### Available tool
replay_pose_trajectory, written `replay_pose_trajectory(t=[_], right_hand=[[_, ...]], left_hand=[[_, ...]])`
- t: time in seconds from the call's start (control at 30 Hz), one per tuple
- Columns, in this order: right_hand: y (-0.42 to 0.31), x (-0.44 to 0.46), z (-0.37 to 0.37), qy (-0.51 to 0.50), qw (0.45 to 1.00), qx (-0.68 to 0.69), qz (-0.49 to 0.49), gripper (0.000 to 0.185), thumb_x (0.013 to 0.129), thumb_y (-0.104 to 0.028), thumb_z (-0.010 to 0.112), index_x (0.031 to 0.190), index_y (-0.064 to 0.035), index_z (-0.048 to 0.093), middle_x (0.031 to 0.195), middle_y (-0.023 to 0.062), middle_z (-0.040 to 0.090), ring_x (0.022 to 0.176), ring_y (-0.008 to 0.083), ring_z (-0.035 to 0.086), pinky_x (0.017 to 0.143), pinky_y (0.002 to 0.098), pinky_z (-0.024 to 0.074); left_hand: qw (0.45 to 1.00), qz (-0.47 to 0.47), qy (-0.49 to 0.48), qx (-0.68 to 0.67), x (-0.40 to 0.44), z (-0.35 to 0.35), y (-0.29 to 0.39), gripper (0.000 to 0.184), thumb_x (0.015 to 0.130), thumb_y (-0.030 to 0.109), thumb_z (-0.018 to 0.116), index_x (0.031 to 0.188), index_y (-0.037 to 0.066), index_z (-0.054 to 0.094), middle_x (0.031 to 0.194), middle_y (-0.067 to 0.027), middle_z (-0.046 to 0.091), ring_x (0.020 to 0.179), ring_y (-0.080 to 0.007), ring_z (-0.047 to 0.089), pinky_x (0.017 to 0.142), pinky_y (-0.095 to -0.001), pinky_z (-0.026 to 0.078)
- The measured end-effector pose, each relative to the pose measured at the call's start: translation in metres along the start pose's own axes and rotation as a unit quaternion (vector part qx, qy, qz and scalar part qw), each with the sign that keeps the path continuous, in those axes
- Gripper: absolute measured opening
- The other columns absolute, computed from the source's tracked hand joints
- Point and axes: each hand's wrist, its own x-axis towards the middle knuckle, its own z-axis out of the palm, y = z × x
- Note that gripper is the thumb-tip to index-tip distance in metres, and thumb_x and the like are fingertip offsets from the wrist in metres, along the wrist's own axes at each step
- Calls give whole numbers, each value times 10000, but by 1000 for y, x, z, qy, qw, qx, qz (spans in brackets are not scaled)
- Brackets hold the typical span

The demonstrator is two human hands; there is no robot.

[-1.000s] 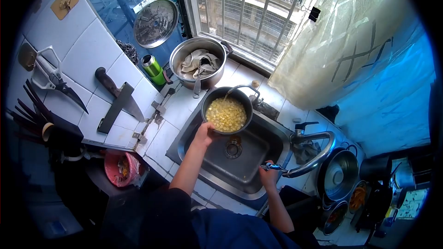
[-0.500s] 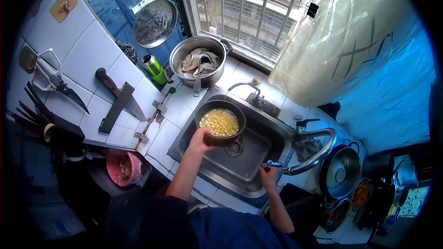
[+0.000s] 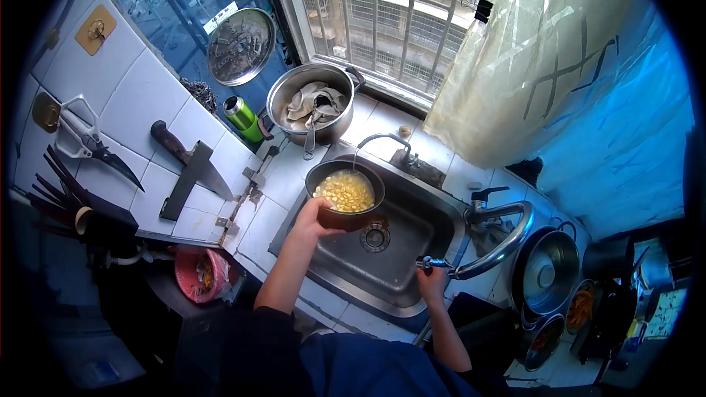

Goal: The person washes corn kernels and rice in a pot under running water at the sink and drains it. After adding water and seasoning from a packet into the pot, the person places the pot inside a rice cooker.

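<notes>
Gripping the dark pot (image 3: 360, 221) at its near rim, left hand (image 3: 316, 220) holds it over the sink (image 3: 371, 272), yellow pieces (image 3: 344, 192) inside, apparently catching the thin tap's (image 3: 384, 137) stream; right hand (image 3: 432, 284) grasps the faucet nozzle (image 3: 434, 262).

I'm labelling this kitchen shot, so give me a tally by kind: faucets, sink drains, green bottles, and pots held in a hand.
Faucets: 2 (thin curved faucet, thick curved faucet)
Sink drains: 1 (drain)
Green bottles: 1 (green bottle)
Pots held in a hand: 1 (pot of yellow pieces, left hand)
Total: 5
</notes>
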Motion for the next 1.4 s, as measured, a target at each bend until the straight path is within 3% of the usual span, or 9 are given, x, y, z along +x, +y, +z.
replay_pose_trajectory(t=[0.17,0.33,0.47,0.53,0.7,0.8,1.03,1.27,1.4], right_hand=[[4,13,2,-12,1000,4,24,139,699,-114,646,758,-20,562,637,105,564,606,236,559,575,337,424],[-18,56,4,15,997,-33,-61,136,706,-120,637,786,-49,551,698,93,551,707,265,541,641,379,432],[-58,106,-2,42,987,-40,-149,163,704,-89,647,826,-42,551,786,100,567,764,236,534,700,334,434],[-69,137,5,61,982,-27,-179,225,692,-116,654,879,-69,539,806,72,566,835,274,509,758,391,392],[-88,197,27,108,958,-80,-254,348,688,-139,664,985,-47,508,933,124,544,935,306,478,786,410,380],[-94,217,36,82,958,-124,-247,377,683,-157,677,993,-38,500,959,141,534,952,314,473,800,421,374],[-101,223,44,62,954,-152,-250,313,679,-160,696,921,-63,522,850,75,567,892,275,501,750,408,384],[-92,241,52,66,945,-195,-256,307,650,-149,724,856,-52,519,823,103,565,773,295,527,654,406,425],[-95,243,55,60,955,-115,-266,277,676,-142,706,840,-40,507,707,137,566,714,307,547,635,399,433]], left_hand=[[1000,-7,-10,6,-1,1,4,616,612,103,497,1221,98,409,1248,-183,402,1149,-411,390,868,-674,319],[999,-21,-24,12,-3,-2,7,578,638,98,494,1205,82,381,1218,-186,403,1125,-409,403,842,-665,347],[1000,-19,-11,21,-4,-3,9,606,632,115,487,1230,67,395,1259,-195,400,1151,-419,392,873,-669,319],[1000,-15,-16,19,-7,-2,10,608,634,114,484,1232,63,392,1258,-197,403,1150,-418,394,877,-664,320],[999,-22,-33,7,2,-14,12,619,634,108,476,1242,43,382,1254,-203,409,1153,-409,398,886,-648,328],[998,-24,-59,2,2,-15,14,621,635,103,467,1244,24,378,1248,-208,417,1147,-403,408,891,-636,333],[999,-16,-46,10,2,-19,16,607,639,106,459,1234,11,387,1220,-208,447,1131,-399,426,895,-631,329],[998,-16,-59,6,3,-30,13,617,630,104,461,1237,15,387,1228,-207,439,1129,-391,428,899,-624,331],[997,-1,-76,-15,10,-34,3,638,614,97,461,1240,-1,379,1231,-213,431,1131,-387,424,896,-609,349]])
